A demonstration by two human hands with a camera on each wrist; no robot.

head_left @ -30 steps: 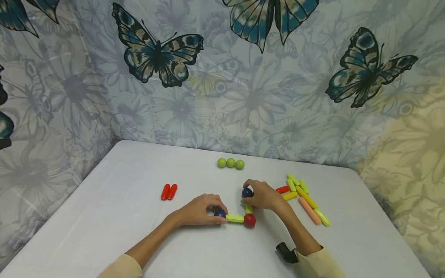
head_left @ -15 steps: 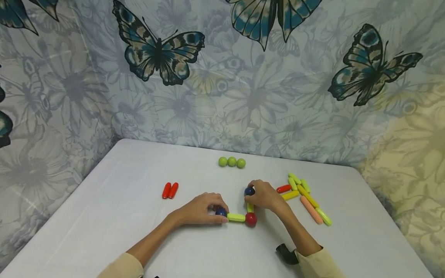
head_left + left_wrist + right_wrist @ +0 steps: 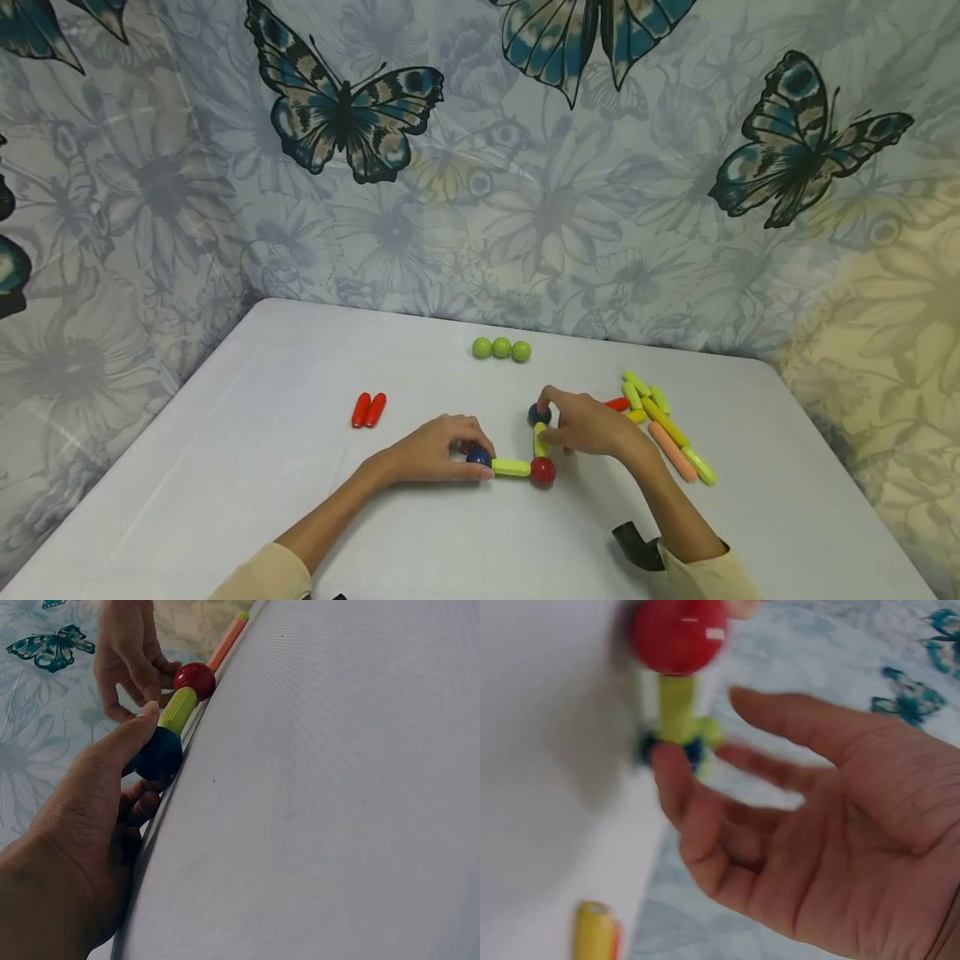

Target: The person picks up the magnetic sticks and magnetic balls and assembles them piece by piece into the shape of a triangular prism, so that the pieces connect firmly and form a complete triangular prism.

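My left hand (image 3: pixel 437 451) grips a blue ball (image 3: pixel 159 755) between thumb and fingers. A light green stick (image 3: pixel 512 467) runs from that ball to a red ball (image 3: pixel 543 472). From the red ball a second light green stick (image 3: pixel 540 440) leads away to another blue ball (image 3: pixel 537 415), forming an L on the table. My right hand (image 3: pixel 810 817) is beside this second arm, thumb apart from the loosely bent fingers and nothing pinched. In the head view its fingers partly cover the far blue ball and stick; whether they touch them I cannot tell.
Three green balls (image 3: pixel 502 348) line up near the back edge of the white table (image 3: pixel 187 492). Two red sticks (image 3: pixel 368 410) lie at left. At right are several yellow and green sticks (image 3: pixel 664 422) and an orange one (image 3: pixel 672 452). A black curved object (image 3: pixel 637 547) is by the right sleeve.
My right hand has let go of the far blue ball and shifted slightly right and toward me. The left hand keeps its grip on the near blue ball.
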